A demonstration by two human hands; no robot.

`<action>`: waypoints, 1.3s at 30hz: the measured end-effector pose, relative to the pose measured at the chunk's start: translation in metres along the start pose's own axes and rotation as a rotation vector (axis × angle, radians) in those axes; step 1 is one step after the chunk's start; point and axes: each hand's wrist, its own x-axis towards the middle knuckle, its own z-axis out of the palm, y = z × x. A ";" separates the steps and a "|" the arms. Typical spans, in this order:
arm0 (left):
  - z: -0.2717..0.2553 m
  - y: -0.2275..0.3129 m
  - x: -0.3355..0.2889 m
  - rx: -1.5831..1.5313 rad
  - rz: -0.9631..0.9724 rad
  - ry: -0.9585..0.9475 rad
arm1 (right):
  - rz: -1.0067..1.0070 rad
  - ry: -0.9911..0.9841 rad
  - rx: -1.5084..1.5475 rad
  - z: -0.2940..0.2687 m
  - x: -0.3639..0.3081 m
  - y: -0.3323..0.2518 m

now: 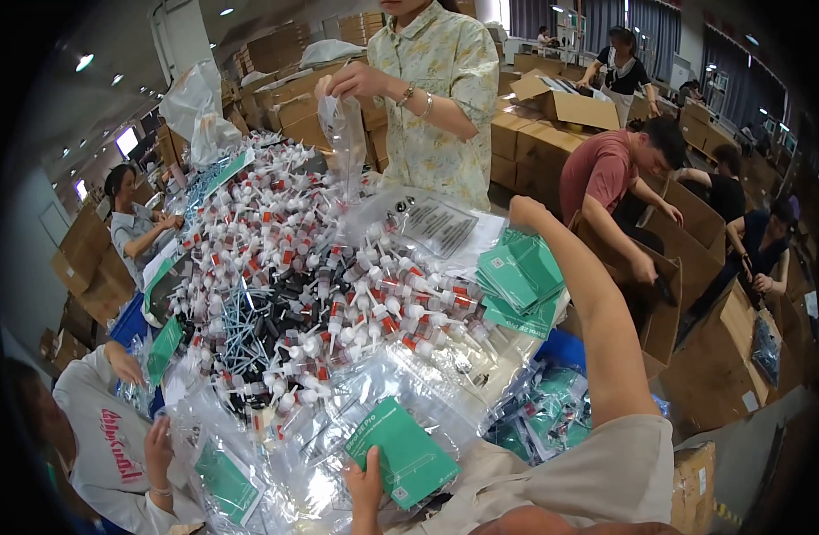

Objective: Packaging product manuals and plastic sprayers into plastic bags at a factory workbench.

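Note:
My left hand grips a green printed booklet by its left side, thumb on top, low in front of me. Stretched out to the far right of the pile, my right hand is bent over the edge of some white sheets; its fingers are mostly hidden. Just below that hand lies a fanned stack of green booklets. Clear plastic bags spread over the table between my hands. Beyond them rises a heap of small white-capped bottles with red labels.
Long screws and black plugs lie within the heap. A blue bin of filled bags stands at my right. Co-workers surround the table; one opposite holds a clear bag, another at left handles a bagged booklet. Cardboard boxes stand right.

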 end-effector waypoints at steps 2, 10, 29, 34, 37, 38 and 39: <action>0.000 -0.020 -0.001 -0.035 -0.049 0.012 | 0.031 -0.034 0.040 0.011 0.007 0.005; 0.005 -0.014 0.001 -0.194 -0.182 0.032 | 0.048 0.015 0.459 0.053 0.061 0.025; 0.012 -0.015 0.003 -0.246 0.000 0.140 | -0.418 -0.123 -0.016 0.050 0.090 -0.002; 0.008 -0.017 0.000 -0.244 -0.049 0.163 | 0.051 -0.127 0.018 0.031 0.051 -0.020; 0.014 -0.026 0.003 -0.264 -0.009 0.161 | 0.149 -0.154 0.053 0.034 0.056 -0.009; 0.015 -0.031 0.005 -0.295 0.025 0.187 | 0.131 -0.160 0.033 0.035 0.058 -0.008; 0.016 -0.032 0.005 -0.325 0.055 0.216 | 0.108 -0.170 0.013 0.035 0.058 -0.011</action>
